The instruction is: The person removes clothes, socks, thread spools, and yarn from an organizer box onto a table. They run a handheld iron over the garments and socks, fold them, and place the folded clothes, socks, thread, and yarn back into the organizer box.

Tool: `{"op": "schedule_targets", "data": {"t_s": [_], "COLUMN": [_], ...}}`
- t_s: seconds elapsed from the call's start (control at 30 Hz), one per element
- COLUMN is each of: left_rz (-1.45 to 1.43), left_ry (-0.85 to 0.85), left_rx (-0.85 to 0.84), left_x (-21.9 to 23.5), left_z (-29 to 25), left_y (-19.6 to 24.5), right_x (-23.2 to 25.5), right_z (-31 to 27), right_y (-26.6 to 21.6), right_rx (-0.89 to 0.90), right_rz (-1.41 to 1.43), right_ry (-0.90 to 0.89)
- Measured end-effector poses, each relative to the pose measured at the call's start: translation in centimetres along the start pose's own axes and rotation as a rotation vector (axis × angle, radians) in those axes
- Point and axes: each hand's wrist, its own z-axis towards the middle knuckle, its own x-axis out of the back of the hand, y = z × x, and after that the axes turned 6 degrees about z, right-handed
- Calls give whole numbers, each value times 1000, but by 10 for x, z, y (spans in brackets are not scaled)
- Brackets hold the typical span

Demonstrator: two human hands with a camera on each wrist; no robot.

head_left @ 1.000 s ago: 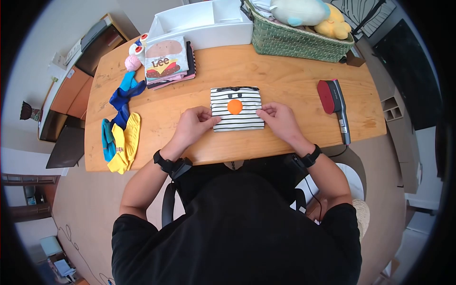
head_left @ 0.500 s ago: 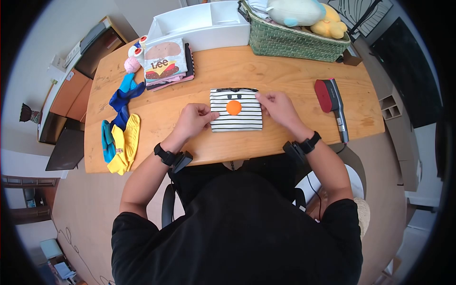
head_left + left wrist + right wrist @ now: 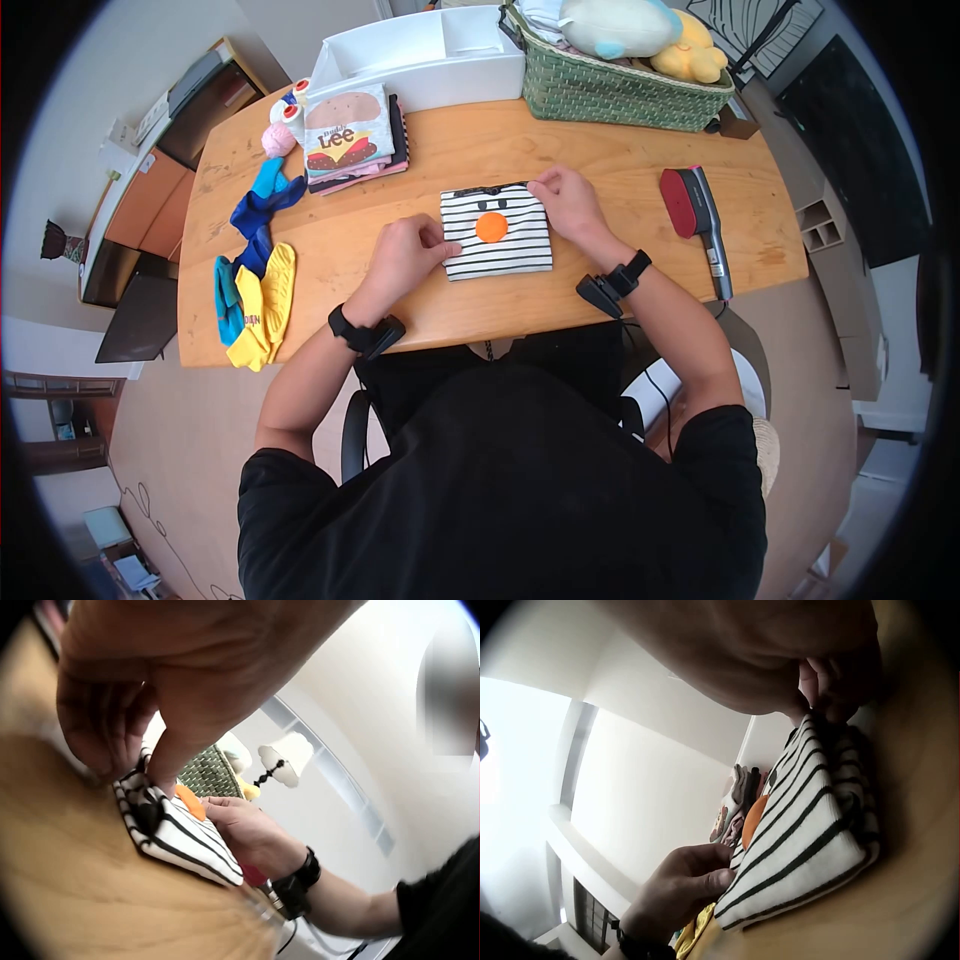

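Note:
A folded striped cloth [image 3: 497,258] with an orange disc and two dark eye shapes lies flat on the wooden table. Its left edge is pinched by my left hand [image 3: 403,258], thumb on top. At the top right corner my right hand [image 3: 572,205] pinches the fabric between thumb and fingers. The left wrist view shows the folded layers of the striped cloth [image 3: 187,840] under the left thumb. In the right wrist view the cloth's [image 3: 802,840] side shows several layers, with the right fingers at its far corner.
Folded shirts [image 3: 348,135] are stacked at the back left, beside a white bin [image 3: 425,80] and a green basket [image 3: 620,95] with plush toys. Yellow and blue socks [image 3: 265,310] lie along the left. A red and grey handheld brush-like device [image 3: 700,215] rests at the right.
My right hand has moved up along the cloth's right side to the top corner. The left hand stays at the left edge, and the cloth has tilted slightly.

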Motion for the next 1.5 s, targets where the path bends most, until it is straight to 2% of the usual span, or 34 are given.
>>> {"op": "schedule_targets", "data": {"t_s": [0.07, 0.1, 0.17, 0.2, 0.27, 0.3, 0.37, 0.5, 0.57, 0.6, 0.67, 0.7, 0.77, 0.8, 0.83, 0.87, 0.93, 1.03, 1.1, 1.17, 1.2, 1.27, 1.3, 1.37, 1.4, 1.43, 1.5], "left_rz": [342, 341, 604, 604, 792, 793, 817, 774, 761, 766, 695, 699, 274, 269, 267, 303, 376, 415, 281, 396, 393, 245, 245, -441, -515, -516, -603], "left_ry": [454, 454, 514, 513, 326, 328, 195, 184, 134, 142, 195, 203, 134, 284, 285, 241, 122, 131, 37, 114, 123, 155, 159, 93, 56, 61, 184], "left_rx": [-280, -273, -648, -644, -606, -606, -561, -582, -526, -530, -517, -522, -376, -324, -322, -246, -105, -140, -38, -86, -79, -72, -67, -154, -66, -63, -71], "left_x": [-1, -1, -7, -16, -32, -38, -47, -46, -40, -37, -27, -18, 0, -1, 0, 4, 7, 6, -5, -11, -10, -9, -8, 0, 25, 37, 68], "left_z": [-12, -14, -16, -13, 3, 11, 26, 28, 30, 29, 24, 22, 24, 20, 22, 25, 40, 50, 53, 45, 38, 22, 17, 7, -12, -13, -7], "left_y": [8, 15, 31, 35, 37, 29, 18, 5, -1, -10, -27, -28, -25, -19, -13, -3, 16, 16, 21, 21, 22, 21, 14, -4, 18, 12, -1], "right_x": [6, 5, -2, -10, -27, -31, -31, -17, -8, -3, 7, 11, 19, 25, 31, 32, 25, 17, 6, 4, 2, -6, -9, -9, -9, -12, -22], "right_z": [-12, -20, -38, -43, -46, -44, -42, -42, -42, -42, -43, -43, -40, -38, -33, -32, -28, -24, -20, -23, -25, -27, -31, -39, -37, -31, -10], "right_y": [-15, -23, -36, -34, -21, -11, 1, -2, -8, -4, 9, 11, 13, 1, -12, -20, -28, -32, -21, -16, -4, 9, 9, -8, -21, -35, -66], "right_rx": [95, 94, 539, 539, 741, 743, 678, 624, 552, 558, 421, 426, 324, 327, 187, 46, 26, 33, 8, -21, 20, 124, 128, 47, 48, 50, 163], "right_rz": [-82, -82, -466, -465, -700, -699, -747, -777, -810, -812, -764, -767, -584, -586, -465, -344, -382, -348, -361, -393, -254, -12, -11, 415, 412, 412, 457], "right_ry": [70, 63, 101, 97, -71, -70, -214, -317, -366, -357, -338, -330, -178, -174, -159, -148, -165, -207, -235, -257, -228, -207, -214, -245, -252, -257, -230]}}
